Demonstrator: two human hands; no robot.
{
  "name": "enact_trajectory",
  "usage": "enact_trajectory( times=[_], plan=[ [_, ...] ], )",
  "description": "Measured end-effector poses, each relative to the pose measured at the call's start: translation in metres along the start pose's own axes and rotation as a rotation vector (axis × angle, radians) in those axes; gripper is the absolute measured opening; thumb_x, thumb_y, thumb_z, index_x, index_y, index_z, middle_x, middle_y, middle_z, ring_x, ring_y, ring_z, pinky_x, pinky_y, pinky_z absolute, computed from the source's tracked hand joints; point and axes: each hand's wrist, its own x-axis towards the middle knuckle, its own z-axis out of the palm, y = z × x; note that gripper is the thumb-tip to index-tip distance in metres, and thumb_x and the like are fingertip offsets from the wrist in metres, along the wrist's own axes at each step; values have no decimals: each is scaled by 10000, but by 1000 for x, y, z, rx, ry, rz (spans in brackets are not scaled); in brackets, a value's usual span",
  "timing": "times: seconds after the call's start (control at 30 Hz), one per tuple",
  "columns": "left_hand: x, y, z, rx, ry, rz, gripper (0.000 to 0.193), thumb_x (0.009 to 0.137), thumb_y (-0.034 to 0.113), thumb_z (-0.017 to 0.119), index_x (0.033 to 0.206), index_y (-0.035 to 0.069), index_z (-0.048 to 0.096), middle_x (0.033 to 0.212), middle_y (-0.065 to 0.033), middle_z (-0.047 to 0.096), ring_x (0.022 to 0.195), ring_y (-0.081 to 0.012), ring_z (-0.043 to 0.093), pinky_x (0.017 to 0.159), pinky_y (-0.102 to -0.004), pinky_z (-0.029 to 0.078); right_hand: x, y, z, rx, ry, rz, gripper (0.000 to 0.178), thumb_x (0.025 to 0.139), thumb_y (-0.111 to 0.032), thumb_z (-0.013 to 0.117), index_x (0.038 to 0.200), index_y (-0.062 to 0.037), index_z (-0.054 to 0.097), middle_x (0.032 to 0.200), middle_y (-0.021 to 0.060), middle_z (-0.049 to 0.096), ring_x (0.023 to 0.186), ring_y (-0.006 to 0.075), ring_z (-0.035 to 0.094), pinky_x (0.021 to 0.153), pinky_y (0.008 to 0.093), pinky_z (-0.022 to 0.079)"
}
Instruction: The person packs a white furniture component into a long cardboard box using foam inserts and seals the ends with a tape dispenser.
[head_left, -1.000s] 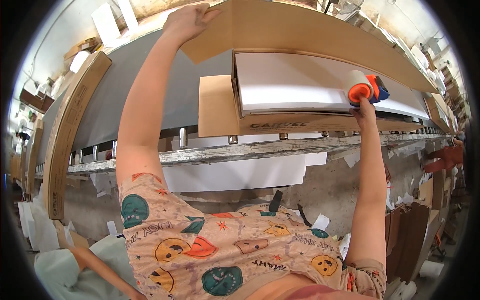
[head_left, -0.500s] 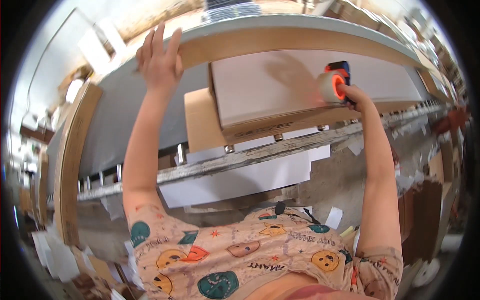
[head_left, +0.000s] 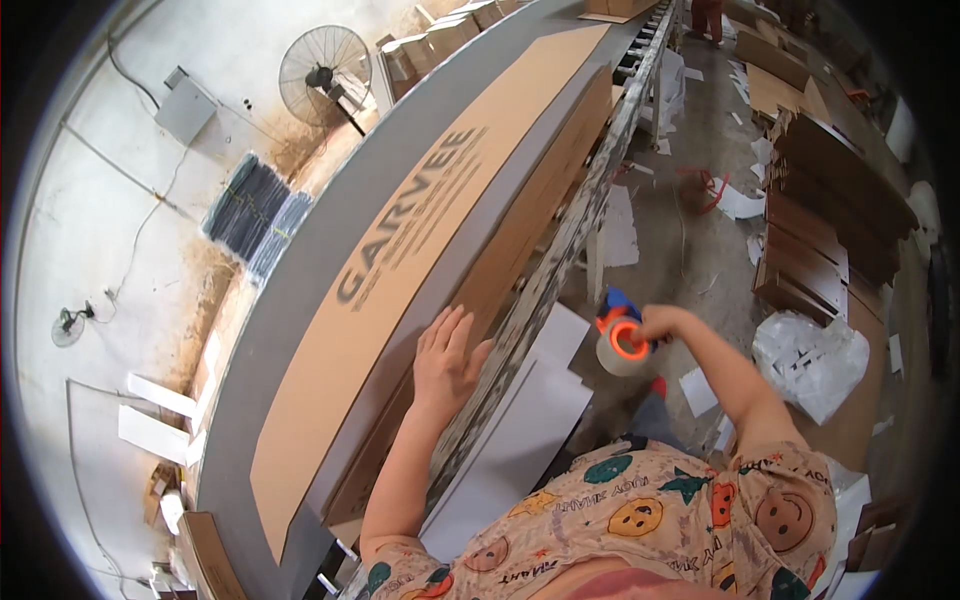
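My left hand [head_left: 448, 358] has its fingers stretched out and lies at the near side of a long brown carton [head_left: 525, 235], seemingly touching it. The carton's wide far flap [head_left: 400, 260], with dark print, is folded outward. A pale strip [head_left: 500, 215] runs between that flap and the near brown side. In my right hand [head_left: 662, 324] is a tape dispenser [head_left: 622, 345], blue and orange, with a roll of tape on it. It is held off the carton, above the floor on the right.
The carton rests on a grey conveyor table [head_left: 290, 330] with a worn metal rail [head_left: 570, 255]. White sheets [head_left: 515, 430] lie below the rail. Brown boards [head_left: 830, 220] and a clear plastic bag [head_left: 810, 365] are to the right. A fan [head_left: 325, 75] stands by the wall.
My view has turned. My left hand has come from the carton's far edge to its near side. My right hand has drawn the tape dispenser away from the carton. The far flap now lies outward.
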Motion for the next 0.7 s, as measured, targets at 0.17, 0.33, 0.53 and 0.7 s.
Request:
enact_trajectory(
  times=[0.17, 0.33, 0.53, 0.7],
  plan=[
    [138, 12, 100, 201, -22, 39, 535, 825, 318, 659, 1205, -30, 516, 1287, -186, 503, 1185, -359, 471, 975, -435, 378, 24, 116, -32, 99, 189, 151, 289, 677, -243, 663, 562, 9, 582, 533, 115, 565, 442, 203, 539, 426, 343, 436],
    [225, -4, 164, 287, -224, -338, 333, 849, 342, 606, 986, 39, 589, 1016, -144, 614, 959, -321, 574, 789, -415, 477, 25, 189, -117, 357, 210, 314, 234, 696, -217, 667, 669, 5, 599, 527, 106, 548, 392, 169, 488, 355, 312, 347],
    [232, -18, 187, 459, 24, -211, 285, 826, 326, 647, 724, 65, 593, 796, -83, 596, 801, -285, 573, 645, -382, 494, 77, 252, -194, 947, 191, 409, 235, 749, -253, 678, 750, -56, 552, 511, 54, 488, 365, 119, 420, 331, 260, 244],
    [240, -12, 183, 500, 6, -269, 255, 848, 301, 621, 740, 72, 588, 807, -73, 579, 795, -284, 565, 655, -381, 486, 164, 206, -282, 1203, 401, 218, 243, 795, -306, 636, 787, -77, 556, 556, 64, 524, 345, 123, 423, 293, 267, 254]
  ],
)
